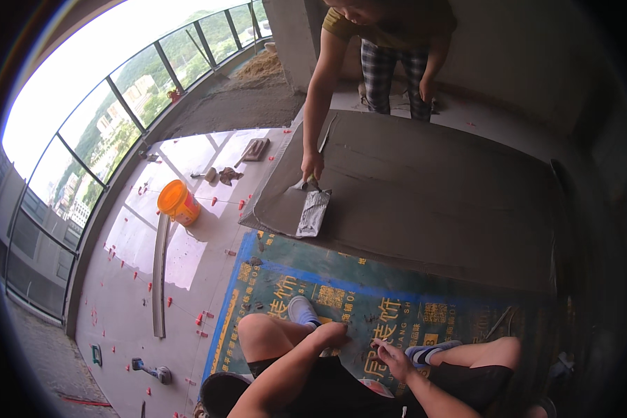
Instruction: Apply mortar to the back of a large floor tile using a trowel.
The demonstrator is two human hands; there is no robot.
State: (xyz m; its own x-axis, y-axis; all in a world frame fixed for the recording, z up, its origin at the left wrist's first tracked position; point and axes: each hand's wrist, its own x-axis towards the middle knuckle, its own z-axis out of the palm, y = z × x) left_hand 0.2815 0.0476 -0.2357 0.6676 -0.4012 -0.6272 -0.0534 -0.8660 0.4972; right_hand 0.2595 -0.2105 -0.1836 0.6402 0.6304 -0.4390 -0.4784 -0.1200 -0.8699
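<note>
I sit with bent knees on a green printed protective sheet (292,261). My left hand (336,334) hangs in front of my left shin near my shoe (302,311); it is dark and its fingers are hard to make out. Beside my right shoe (433,353), my right hand (394,359) is open with its fingers stretched out, and nothing shows in it. Ahead lies a large tile or slab (432,188) coated with smooth grey mortar. A co-worker's hand (313,167) holds a metal trowel (313,213) on its near left corner.
Left of the slab, pale floor tiles (209,279) bear red levelling clips, an orange bucket (179,202), a long metal straightedge (160,275), a float (256,149), a mallet (209,175) and a blue-handled tool (152,370). A glass railing (108,184) bounds the far left. The co-worker stands behind the slab.
</note>
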